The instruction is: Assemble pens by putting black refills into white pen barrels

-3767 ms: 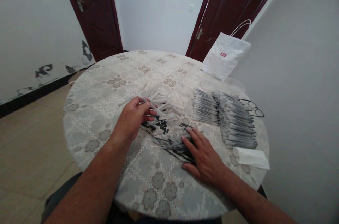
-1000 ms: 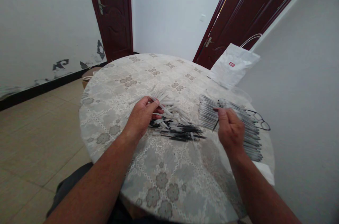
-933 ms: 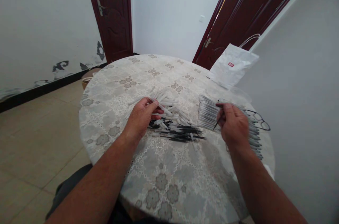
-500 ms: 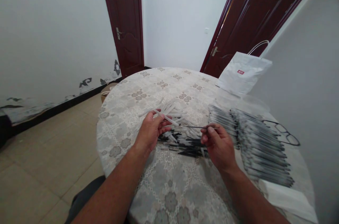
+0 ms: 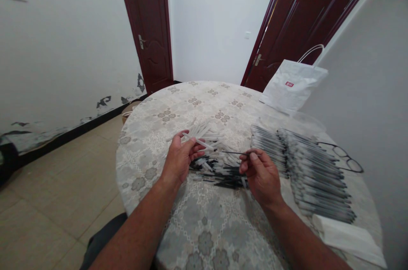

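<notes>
My left hand [image 5: 183,155] is closed on a whitish pen barrel [image 5: 204,143], a slim tube that slants down to the right. In my right hand [image 5: 259,172], thumb and fingers pinch a thin dark pen refill [image 5: 232,152], its tip pointing left toward the barrel's lower end. A small gap seems to lie between the two, though the blur makes it hard to tell. Below my hands is a pile of black refills [image 5: 229,178] with small black and white parts. Behind my left hand lie loose white barrels [image 5: 207,129].
Rows of pens [image 5: 318,176] lie stacked at the right, with a smaller row [image 5: 267,142] beside them. Eyeglasses [image 5: 346,159] and a white folded packet [image 5: 349,236] are near the right edge. A white paper bag [image 5: 291,87] stands behind on the patterned tablecloth [image 5: 178,227].
My right hand has come from the refill pile, past the pen rows, back toward my left hand with a refill. My left hand keeps the barrel. The camera view has shifted.
</notes>
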Available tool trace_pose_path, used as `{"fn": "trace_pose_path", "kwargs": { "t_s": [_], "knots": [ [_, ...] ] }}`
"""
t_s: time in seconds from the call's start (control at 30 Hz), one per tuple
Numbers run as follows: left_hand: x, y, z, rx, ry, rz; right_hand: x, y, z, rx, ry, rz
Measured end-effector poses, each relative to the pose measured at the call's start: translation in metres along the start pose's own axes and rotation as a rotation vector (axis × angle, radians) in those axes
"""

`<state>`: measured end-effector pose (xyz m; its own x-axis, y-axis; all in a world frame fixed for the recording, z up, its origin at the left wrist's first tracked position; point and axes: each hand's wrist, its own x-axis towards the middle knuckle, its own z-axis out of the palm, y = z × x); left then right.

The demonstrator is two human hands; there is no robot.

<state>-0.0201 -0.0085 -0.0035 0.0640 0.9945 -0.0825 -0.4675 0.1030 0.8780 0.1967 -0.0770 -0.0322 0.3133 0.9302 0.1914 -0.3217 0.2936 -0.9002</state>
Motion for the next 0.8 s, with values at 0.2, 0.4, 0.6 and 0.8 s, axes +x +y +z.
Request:
{"fn": "trace_pose_path", "kwargs": {
  "t_s": [0.2, 0.4, 0.6, 0.8],
  "knots": [
    [-0.002, -0.001, 0.001, 0.002, -0.041, 0.010, -0.002, 0.004, 0.000, -0.029, -0.001, 0.015],
    [-0.005, -0.003, 0.005, 0.003, -0.050, -0.010, -0.010, 0.006, 0.001, -0.340, -0.054, -0.072],
    [-0.008, -0.006, 0.006, -0.010, -0.161, -0.096, -0.021, 0.013, 0.010, -0.396, -0.168, -0.036],
    [-0.015, -0.009, 0.007, 0.016, -0.344, -0.242, -0.025, 0.015, 0.009, -0.409, -0.317, -0.022]
  ]
}}
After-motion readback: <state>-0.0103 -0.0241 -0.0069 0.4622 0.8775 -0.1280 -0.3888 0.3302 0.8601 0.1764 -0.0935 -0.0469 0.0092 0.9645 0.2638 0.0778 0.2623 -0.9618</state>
